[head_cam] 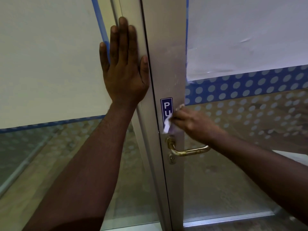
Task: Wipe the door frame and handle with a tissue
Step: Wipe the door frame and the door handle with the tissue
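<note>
Left hand: we are pressing our left hand (124,64) flat on the grey upright beside the door, fingers spread wide and holding nothing.
Right hand: our right hand (194,124) is gripping a crumpled white tissue (168,126) and is pushing it against the door frame (168,64).
Tissue place: the tissue is lying on the metal strip just above the brass handle (190,151), and it is covering the lower part of the blue sign (166,108).
Handle: it is standing free below our right hand; nothing is touching it.
Frame surface: pale smears are showing on the strip above the sign, so we are judging this part as not fully clean.
Progress: we are judging that the task is somewhere in the middle; the frame near the sign is being wiped now.
Left to do: the handle and the lock plate (172,159) under it are waiting for the tissue, and the lower frame too, as far as we are able to tell.
</note>
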The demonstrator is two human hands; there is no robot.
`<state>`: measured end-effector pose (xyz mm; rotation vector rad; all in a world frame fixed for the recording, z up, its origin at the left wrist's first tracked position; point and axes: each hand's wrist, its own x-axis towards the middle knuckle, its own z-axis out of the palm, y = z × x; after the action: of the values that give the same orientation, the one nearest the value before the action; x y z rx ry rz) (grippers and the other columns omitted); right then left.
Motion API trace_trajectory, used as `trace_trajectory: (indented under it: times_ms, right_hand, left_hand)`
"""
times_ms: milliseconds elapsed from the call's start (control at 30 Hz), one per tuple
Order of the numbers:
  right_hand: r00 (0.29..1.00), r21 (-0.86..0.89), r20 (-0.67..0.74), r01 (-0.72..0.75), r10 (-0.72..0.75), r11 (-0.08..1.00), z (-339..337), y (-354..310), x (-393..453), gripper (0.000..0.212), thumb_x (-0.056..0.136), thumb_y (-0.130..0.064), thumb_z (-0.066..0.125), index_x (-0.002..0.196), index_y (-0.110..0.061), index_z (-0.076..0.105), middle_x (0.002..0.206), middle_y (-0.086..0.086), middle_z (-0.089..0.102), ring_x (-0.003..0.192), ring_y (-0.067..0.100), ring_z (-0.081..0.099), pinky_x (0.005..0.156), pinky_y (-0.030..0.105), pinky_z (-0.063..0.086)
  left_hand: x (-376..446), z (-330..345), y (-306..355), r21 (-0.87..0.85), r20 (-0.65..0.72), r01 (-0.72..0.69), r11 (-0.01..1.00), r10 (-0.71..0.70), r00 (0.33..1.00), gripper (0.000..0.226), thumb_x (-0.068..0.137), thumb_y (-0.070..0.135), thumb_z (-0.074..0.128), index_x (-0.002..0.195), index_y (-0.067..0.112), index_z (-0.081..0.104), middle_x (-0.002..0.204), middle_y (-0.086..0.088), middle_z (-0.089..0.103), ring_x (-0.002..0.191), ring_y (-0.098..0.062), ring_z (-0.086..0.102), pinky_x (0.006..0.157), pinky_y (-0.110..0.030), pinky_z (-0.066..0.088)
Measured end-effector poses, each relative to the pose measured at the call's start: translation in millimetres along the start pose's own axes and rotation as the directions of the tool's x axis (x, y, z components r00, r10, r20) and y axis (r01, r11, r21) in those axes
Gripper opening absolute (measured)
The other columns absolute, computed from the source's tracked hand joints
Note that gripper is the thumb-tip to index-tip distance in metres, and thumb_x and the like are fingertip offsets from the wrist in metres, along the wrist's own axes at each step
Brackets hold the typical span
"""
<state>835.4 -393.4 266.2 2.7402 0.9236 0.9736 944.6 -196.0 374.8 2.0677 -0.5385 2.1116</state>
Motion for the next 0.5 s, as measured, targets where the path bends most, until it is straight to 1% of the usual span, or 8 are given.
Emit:
trace_trajectory:
  times_ms: [67, 133, 200, 267, 300, 367, 433, 500]
  right_hand:
    - [0.995, -0.024, -0.09, -0.035, 0.033, 0.999, -16, 14, 12, 0.03, 0.086, -0.01, 0.063, 0.116, -0.004, 0.064, 0.109, 0.014, 0.062, 0.091, 0.024, 0.062, 0.063, 0.033, 0.058]
    - [0.992, -0.028, -0.117, -0.045, 0.041, 0.999, -25, 19, 15, 0.029, 0.085, -0.011, 0.067, 0.114, -0.005, 0.066, 0.107, 0.013, 0.063, 0.091, 0.022, 0.062, 0.064, 0.029, 0.055]
    - [1.0, -0.02, 0.004, 0.029, -0.029, 0.999, -22, 12, 9, 0.031, 0.084, -0.01, 0.071, 0.114, -0.009, 0.067, 0.108, 0.009, 0.062, 0.091, 0.019, 0.061, 0.066, 0.021, 0.049]
    - [0.974, -0.026, 0.186, 0.134, -0.127, 0.991, -16, 5, 0, 0.035, 0.084, -0.01, 0.07, 0.118, -0.011, 0.065, 0.114, 0.008, 0.06, 0.099, 0.021, 0.059, 0.069, 0.025, 0.052]
    - [0.965, -0.02, 0.225, 0.141, -0.133, 0.99, -17, 6, -2, 0.035, 0.085, -0.01, 0.067, 0.12, -0.01, 0.064, 0.115, 0.009, 0.059, 0.1, 0.023, 0.058, 0.069, 0.03, 0.054]
    - [0.988, -0.029, 0.14, 0.073, -0.068, 0.997, -25, 15, 0, 0.033, 0.085, -0.008, 0.066, 0.118, -0.007, 0.065, 0.109, 0.012, 0.061, 0.091, 0.024, 0.06, 0.061, 0.032, 0.055]
    - [0.998, -0.063, -0.037, -0.047, 0.045, 0.997, -30, 23, 5, 0.029, 0.084, -0.007, 0.067, 0.113, -0.004, 0.066, 0.101, 0.013, 0.063, 0.081, 0.022, 0.06, 0.054, 0.023, 0.047]
    - [0.996, -0.074, -0.086, -0.036, 0.03, 0.997, -24, 19, 4, 0.028, 0.084, -0.007, 0.066, 0.112, -0.004, 0.067, 0.102, 0.013, 0.064, 0.084, 0.022, 0.061, 0.057, 0.021, 0.043]
  left_hand:
    - [0, 0, 0, -0.005, -0.001, 0.003, 1.0, -0.003, 1.0, 0.055, 0.107, 0.038, 0.034, 0.153, 0.007, 0.033, 0.158, -0.019, 0.037, 0.148, -0.03, 0.027, 0.124, -0.043, 0.007]
    - [0, 0, 0, -0.007, 0.0, 0.004, 1.0, -0.004, 1.0, 0.055, 0.107, 0.038, 0.034, 0.153, 0.007, 0.034, 0.158, -0.019, 0.037, 0.148, -0.03, 0.027, 0.123, -0.043, 0.008]
    - [0, 0, 0, -0.001, 0.004, 0.006, 1.0, -0.006, 1.0, 0.056, 0.108, 0.038, 0.034, 0.153, 0.006, 0.033, 0.158, -0.019, 0.037, 0.148, -0.03, 0.027, 0.123, -0.042, 0.006]
    - [1, -2, 0, 0.003, 0.015, 0.002, 1.0, -0.002, 1.0, 0.056, 0.108, 0.038, 0.033, 0.154, 0.006, 0.033, 0.158, -0.019, 0.036, 0.149, -0.03, 0.026, 0.124, -0.041, 0.004]
    - [1, -2, 0, 0.003, 0.017, 0.0, 1.0, 0.0, 1.0, 0.056, 0.108, 0.038, 0.032, 0.154, 0.006, 0.033, 0.159, -0.02, 0.036, 0.149, -0.03, 0.025, 0.124, -0.04, 0.002]
    - [0, -3, 1, 0.005, 0.012, 0.001, 1.0, -0.001, 1.0, 0.056, 0.108, 0.039, 0.031, 0.154, 0.006, 0.033, 0.159, -0.019, 0.036, 0.149, -0.03, 0.025, 0.124, -0.039, -0.001]
    - [1, -3, 1, 0.006, 0.011, -0.001, 1.0, 0.0, 1.0, 0.056, 0.108, 0.039, 0.031, 0.154, 0.006, 0.032, 0.159, -0.019, 0.035, 0.149, -0.03, 0.024, 0.124, -0.037, -0.003]
    - [2, -3, 0, 0.004, 0.013, 0.0, 1.0, 0.0, 1.0, 0.056, 0.108, 0.039, 0.031, 0.154, 0.005, 0.033, 0.159, -0.02, 0.035, 0.149, -0.03, 0.024, 0.124, -0.038, -0.003]
